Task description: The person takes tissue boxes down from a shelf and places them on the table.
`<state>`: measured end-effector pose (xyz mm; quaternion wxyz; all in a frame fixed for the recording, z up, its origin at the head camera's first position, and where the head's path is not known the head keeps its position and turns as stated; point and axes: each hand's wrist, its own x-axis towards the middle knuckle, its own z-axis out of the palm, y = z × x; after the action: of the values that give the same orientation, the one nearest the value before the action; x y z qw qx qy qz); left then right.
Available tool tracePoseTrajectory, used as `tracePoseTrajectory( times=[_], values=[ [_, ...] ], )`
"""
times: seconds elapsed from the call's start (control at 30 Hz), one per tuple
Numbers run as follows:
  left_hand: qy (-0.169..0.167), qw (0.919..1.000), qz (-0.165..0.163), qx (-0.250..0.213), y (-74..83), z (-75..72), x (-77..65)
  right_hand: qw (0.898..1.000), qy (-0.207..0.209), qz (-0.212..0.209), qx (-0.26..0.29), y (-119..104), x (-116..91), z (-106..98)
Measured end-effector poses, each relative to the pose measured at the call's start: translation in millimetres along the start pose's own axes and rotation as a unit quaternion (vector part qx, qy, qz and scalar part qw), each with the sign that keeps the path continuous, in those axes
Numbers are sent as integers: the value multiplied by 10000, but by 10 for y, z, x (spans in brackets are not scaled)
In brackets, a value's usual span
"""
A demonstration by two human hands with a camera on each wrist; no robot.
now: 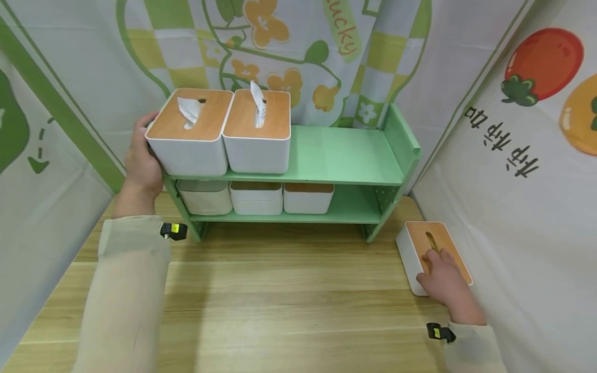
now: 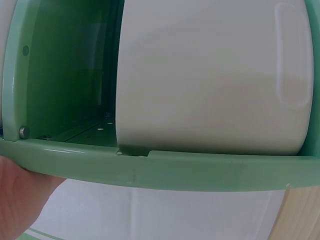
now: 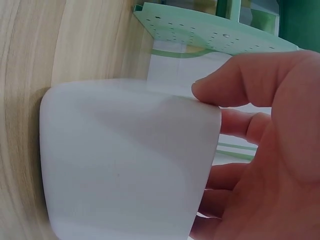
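Note:
At the upper left, my left hand [image 1: 143, 163] holds the left side panel of a green two-tier shelf [image 1: 345, 153]; the box beside it hides the fingertips. The left wrist view shows part of that hand against the outer face of the panel [image 2: 165, 172]. Down at the right, my right hand [image 1: 445, 280] grips a white tissue box [image 1: 408, 259] with a wood lid on the table. Its thumb [image 3: 215, 87] presses the lid's edge and the other fingers bend over the lid near the slot. No tissue shows there.
Two wood-lidded tissue boxes, a left one [image 1: 186, 155] and a right one [image 1: 258, 155], stand on the upper tier with tissues poking out. Below are a cream box [image 1: 205, 199] and two white boxes [image 1: 256, 201]. Printed curtains [image 1: 503, 207] enclose the wooden table [image 1: 280, 295].

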<state>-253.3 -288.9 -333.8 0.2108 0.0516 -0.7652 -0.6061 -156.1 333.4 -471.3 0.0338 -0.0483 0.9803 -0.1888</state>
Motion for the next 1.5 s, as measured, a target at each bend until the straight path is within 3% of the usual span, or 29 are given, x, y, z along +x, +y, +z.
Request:
tracePoseTrajectory(
  times=[0.37,0.63,0.9,1.17,1.5],
  values=[
    [14,9999,75,-147,-21,-11,7,9999,-93,2,-70,-135,-21,-44],
    [8,9999,89,-139,0,-3,-2,9984,31,-525,-184,-447,-50,-71],
    [49,9998,102,-174,-6,3,19,9922,406,-1159,-225,-796,-51,-81],
    [102,9999,-1,-15,2,3,6,9715,1242,-2017,-20,-1235,-25,-173],
    [31,9999,92,67,-16,4,-2,9461,1646,-2790,1,-1753,132,-335]
  ],
)
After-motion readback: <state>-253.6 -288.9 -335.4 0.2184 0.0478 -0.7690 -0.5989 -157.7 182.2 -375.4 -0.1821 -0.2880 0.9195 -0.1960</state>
